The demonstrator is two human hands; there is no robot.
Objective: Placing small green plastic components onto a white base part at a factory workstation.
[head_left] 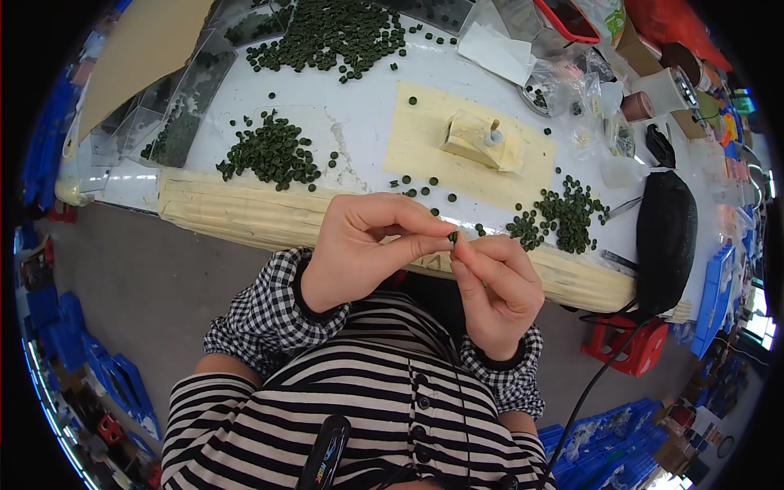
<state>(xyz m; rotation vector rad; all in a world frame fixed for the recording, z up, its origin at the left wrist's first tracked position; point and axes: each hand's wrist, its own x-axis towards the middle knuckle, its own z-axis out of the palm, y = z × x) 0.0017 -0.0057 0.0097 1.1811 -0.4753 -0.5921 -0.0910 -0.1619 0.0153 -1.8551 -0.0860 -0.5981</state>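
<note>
Between the fingertips of both hands, just over the table's near edge, is a small dark green round piece (pixel 453 237). My left hand (pixel 367 245) pinches it from the left with thumb and forefinger. My right hand (pixel 496 290) is closed, its thumb and forefinger meeting at the same piece from the right; whether it holds anything more is hidden. A pile of like green pieces (pixel 273 153) lies beyond my left hand, and another pile (pixel 569 214) beyond my right. Several loose ones (pixel 425 189) are scattered between them.
A taped block with a small upright peg (pixel 490 140) stands on a cream sheet (pixel 416 122). A large green heap (pixel 327 33) lies at the back beside clear trays (pixel 192 98). At right are a black pouch (pixel 665 237), a cable (pixel 584 400) and a red stool (pixel 633 347).
</note>
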